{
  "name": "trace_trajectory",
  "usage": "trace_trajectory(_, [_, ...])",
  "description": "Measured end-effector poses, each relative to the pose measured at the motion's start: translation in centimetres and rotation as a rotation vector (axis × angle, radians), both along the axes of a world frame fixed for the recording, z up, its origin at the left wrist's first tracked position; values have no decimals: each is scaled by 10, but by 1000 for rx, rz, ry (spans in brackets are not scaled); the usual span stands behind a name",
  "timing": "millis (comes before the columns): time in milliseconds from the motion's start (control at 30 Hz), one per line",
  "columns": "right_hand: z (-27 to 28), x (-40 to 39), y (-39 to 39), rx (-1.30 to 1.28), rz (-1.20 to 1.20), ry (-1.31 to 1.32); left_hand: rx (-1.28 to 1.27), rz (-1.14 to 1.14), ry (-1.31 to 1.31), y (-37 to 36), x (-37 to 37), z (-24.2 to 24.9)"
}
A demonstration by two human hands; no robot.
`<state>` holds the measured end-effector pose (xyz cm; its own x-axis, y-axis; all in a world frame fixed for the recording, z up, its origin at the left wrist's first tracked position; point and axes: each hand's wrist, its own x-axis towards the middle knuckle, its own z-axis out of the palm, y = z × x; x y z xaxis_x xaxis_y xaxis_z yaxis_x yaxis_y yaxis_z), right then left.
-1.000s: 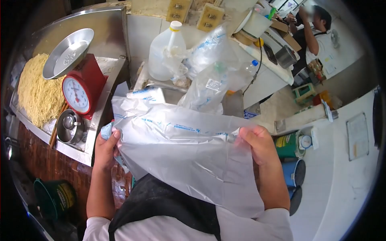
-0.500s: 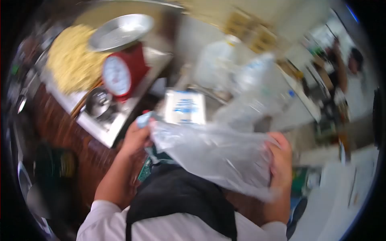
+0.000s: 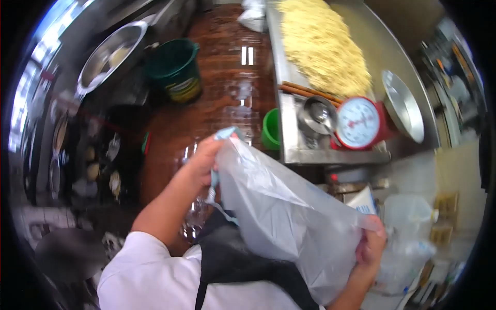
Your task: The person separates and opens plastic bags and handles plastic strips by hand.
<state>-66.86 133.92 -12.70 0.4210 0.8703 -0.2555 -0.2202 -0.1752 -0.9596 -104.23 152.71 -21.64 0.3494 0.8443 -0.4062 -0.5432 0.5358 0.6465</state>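
A large translucent plastic bag (image 3: 279, 206) is stretched between my two hands in front of the black apron. My left hand (image 3: 202, 161) is closed on its upper left corner, along with a light blue strip of soft material (image 3: 225, 133) whose thin end hangs below the fingers. The fingers of my right hand (image 3: 371, 243) are curled around the bag's opposite edge. Just beyond the bag stands a red dial scale (image 3: 358, 123) with a metal pan (image 3: 404, 106). A small metal bowl (image 3: 316, 113) with a spoon lies beside it on the metal table (image 3: 310, 156).
A heap of yellow noodles (image 3: 325, 46) covers the table's far part, with wooden sticks (image 3: 310, 92) before it. A green bucket (image 3: 271, 129) stands below. Left are a dark green bucket (image 3: 175, 70) and a large metal basin (image 3: 111, 57). Plastic jugs (image 3: 408, 212) stand right. The brown floor (image 3: 227, 77) shines.
My view has swung left, so the scale and noodles now appear at the right and the buckets and basin show. Both hands still hold the bag, now hanging more steeply.
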Motion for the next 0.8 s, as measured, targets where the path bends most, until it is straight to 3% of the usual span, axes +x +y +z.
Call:
trace_trajectory(67, [-24,-15,33,-29,151,-7,10,145,11,-14,-42,24])
trace_trajectory(200, [-70,-66,98,-65,456,106,134,417,497,-51,-115,31])
trace_trajectory(333, [-82,-145,143,6,605,84,153,559,328,-59,-167,42])
trace_trajectory(500, [-116,-210,219,-209,874,16,238,550,217,-47,-230,59])
trace_trajectory(600, [-146,-267,270,-346,1027,175,261,544,236,-32,-281,52])
trace_trajectory(700, [-179,-327,323,-476,1129,3,182,510,264,-19,-327,59])
trace_trajectory(800, [-251,-362,364,-244,1137,-666,143,482,264,-1,-363,65])
